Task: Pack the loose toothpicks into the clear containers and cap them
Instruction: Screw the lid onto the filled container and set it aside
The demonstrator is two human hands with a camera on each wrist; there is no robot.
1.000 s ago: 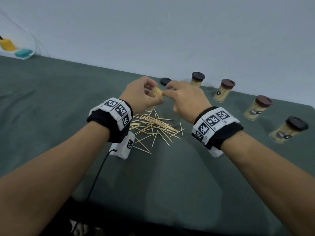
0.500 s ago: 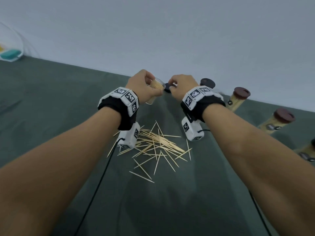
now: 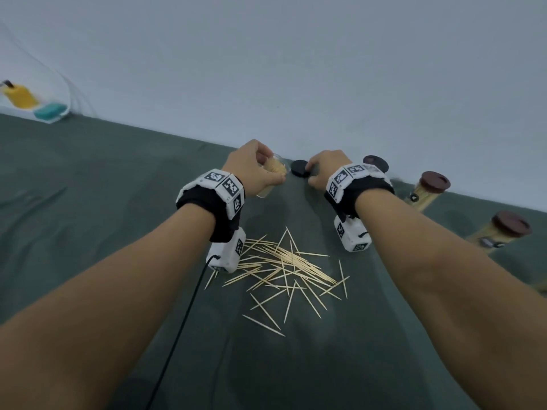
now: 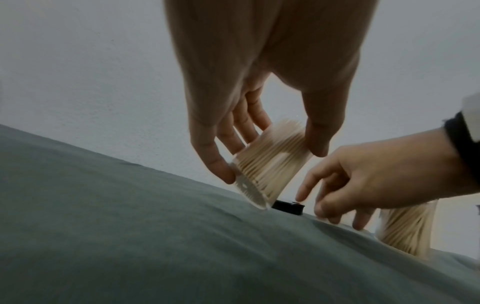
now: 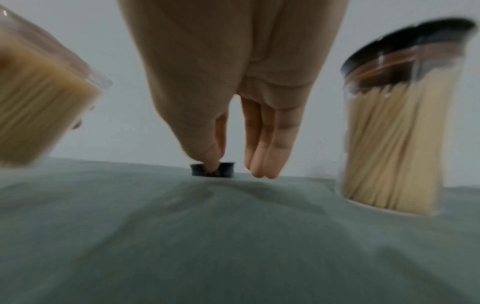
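Observation:
My left hand (image 3: 272, 173) grips a clear container (image 3: 278, 165) packed with toothpicks and without a cap. The container (image 4: 262, 179) is tilted, its base edge on the green cloth, held between thumb and fingers of the left hand (image 4: 272, 156). Just right of it a black cap (image 3: 299, 168) lies on the cloth. My right hand (image 3: 310, 173) reaches down to the cap (image 5: 226, 168), thumb and forefinger pinching its edge. Several loose toothpicks (image 3: 284, 270) lie scattered nearer to me, between my forearms.
Capped, filled containers (image 3: 429, 187) (image 3: 503, 229) stand along the wall at the right; one (image 5: 389, 144) is close beside my right hand. A clear bowl (image 3: 63, 93) holding a yellow and a teal object sits far left. A black cable (image 3: 183, 315) runs under my left arm.
Both hands moved away from me toward the wall. The right hand left the container's mouth and dropped onto the black cap. The left hand lowered the container to the cloth.

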